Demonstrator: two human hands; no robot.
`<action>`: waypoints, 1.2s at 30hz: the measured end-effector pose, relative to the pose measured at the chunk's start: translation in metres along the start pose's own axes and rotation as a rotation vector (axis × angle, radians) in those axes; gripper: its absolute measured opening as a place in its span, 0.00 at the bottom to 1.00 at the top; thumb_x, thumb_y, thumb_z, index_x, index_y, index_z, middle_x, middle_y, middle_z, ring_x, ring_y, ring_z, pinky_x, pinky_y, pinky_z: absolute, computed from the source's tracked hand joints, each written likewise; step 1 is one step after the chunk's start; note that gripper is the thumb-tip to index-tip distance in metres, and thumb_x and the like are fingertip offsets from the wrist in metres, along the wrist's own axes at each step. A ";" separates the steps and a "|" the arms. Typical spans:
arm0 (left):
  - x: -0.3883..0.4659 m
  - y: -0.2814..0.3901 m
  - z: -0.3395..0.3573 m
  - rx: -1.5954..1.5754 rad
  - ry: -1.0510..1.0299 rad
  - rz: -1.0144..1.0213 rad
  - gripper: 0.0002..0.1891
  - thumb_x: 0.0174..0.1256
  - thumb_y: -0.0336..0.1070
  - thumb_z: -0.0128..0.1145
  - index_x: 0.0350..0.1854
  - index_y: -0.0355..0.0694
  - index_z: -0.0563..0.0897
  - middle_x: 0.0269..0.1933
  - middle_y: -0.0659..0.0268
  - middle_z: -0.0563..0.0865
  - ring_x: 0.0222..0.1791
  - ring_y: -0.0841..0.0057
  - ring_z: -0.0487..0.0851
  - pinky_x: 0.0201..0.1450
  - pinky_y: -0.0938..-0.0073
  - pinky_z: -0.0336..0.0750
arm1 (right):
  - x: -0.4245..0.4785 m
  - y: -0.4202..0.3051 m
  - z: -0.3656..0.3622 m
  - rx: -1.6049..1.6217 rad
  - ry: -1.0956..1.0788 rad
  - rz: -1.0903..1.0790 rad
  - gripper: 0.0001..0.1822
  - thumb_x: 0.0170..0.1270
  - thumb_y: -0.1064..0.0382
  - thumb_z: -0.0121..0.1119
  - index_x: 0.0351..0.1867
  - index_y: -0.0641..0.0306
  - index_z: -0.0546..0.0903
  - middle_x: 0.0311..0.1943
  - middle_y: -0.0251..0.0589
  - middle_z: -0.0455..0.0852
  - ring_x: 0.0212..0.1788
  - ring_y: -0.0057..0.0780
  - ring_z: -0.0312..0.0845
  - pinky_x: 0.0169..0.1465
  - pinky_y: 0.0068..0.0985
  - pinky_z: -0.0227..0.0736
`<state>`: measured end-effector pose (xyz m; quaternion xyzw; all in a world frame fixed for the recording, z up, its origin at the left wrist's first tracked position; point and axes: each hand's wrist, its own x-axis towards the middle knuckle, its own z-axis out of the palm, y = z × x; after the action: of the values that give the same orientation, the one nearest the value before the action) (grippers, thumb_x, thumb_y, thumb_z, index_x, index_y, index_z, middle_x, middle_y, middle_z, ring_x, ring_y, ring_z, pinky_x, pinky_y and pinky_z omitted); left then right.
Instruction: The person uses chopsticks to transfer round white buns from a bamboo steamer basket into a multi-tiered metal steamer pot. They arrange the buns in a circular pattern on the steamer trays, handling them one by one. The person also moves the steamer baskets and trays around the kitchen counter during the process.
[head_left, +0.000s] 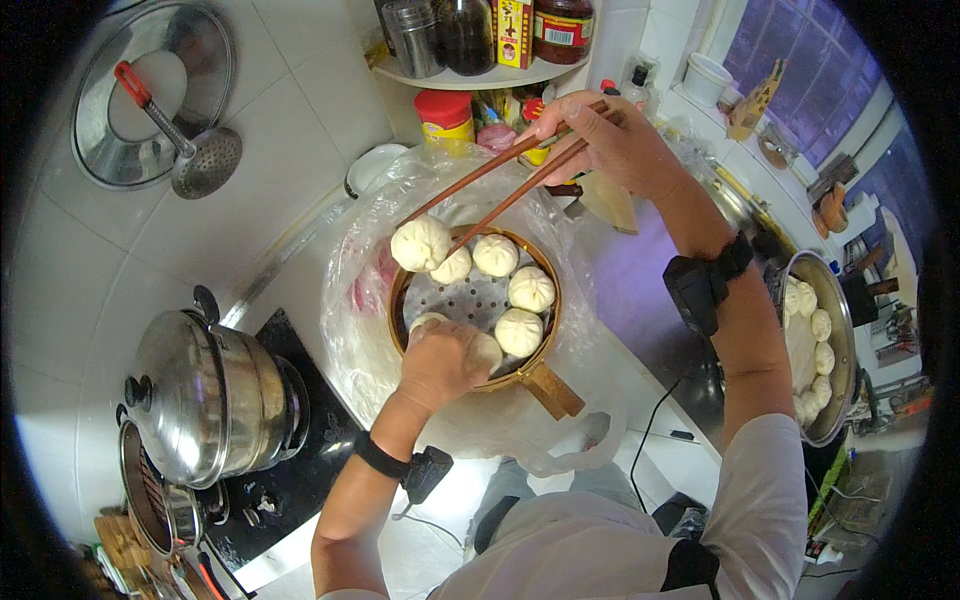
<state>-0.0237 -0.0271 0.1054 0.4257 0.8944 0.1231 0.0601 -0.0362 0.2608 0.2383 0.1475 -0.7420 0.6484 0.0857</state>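
My right hand (611, 142) grips a pair of brown wooden chopsticks (517, 182). Between their tips is a white pleated bun (421, 244), at the upper left rim of a round bamboo steamer (553, 391) with a handle. Inside the steamer, several more buns (519, 333) sit in a ring on a perforated liner (471, 296). My left hand (444, 364) reaches down over the steamer's lower left part. Buns show partly on both sides of it, one by the fingertips and one beside the palm (487, 354). My left fingertips are mostly hidden.
Under the steamer lies a clear plastic bag (352, 360) on the counter. To the left, a lidded steel pot (217, 397) stands on a black cooktop (330, 427). A metal pan (844, 352) of buns is at right. Jars crowd the corner shelf (480, 79).
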 end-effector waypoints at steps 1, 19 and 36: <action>-0.002 0.001 0.004 -0.020 0.066 -0.011 0.19 0.45 0.43 0.63 0.40 0.39 0.81 0.37 0.57 0.83 0.45 0.60 0.78 0.52 0.63 0.69 | -0.001 -0.001 0.000 -0.001 0.008 -0.002 0.22 0.68 0.48 0.47 0.38 0.68 0.79 0.39 0.46 0.81 0.38 0.34 0.83 0.42 0.25 0.82; -0.010 -0.032 0.007 0.159 0.259 -0.352 0.23 0.43 0.52 0.65 0.39 0.41 0.82 0.37 0.61 0.83 0.42 0.63 0.76 0.47 0.63 0.65 | 0.010 0.021 0.028 0.046 -0.054 0.104 0.20 0.70 0.51 0.44 0.38 0.68 0.77 0.41 0.43 0.79 0.39 0.32 0.81 0.42 0.28 0.82; -0.028 -0.060 -0.033 -0.373 0.653 -0.456 0.22 0.47 0.43 0.67 0.41 0.32 0.82 0.34 0.51 0.85 0.34 0.63 0.84 0.40 0.69 0.76 | 0.016 0.031 0.027 0.052 -0.016 0.096 0.20 0.70 0.51 0.44 0.40 0.66 0.78 0.41 0.42 0.80 0.39 0.31 0.82 0.43 0.24 0.81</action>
<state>-0.0581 -0.0907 0.1204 0.1382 0.9000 0.3943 -0.1243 -0.0596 0.2363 0.2102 0.1190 -0.7316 0.6697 0.0449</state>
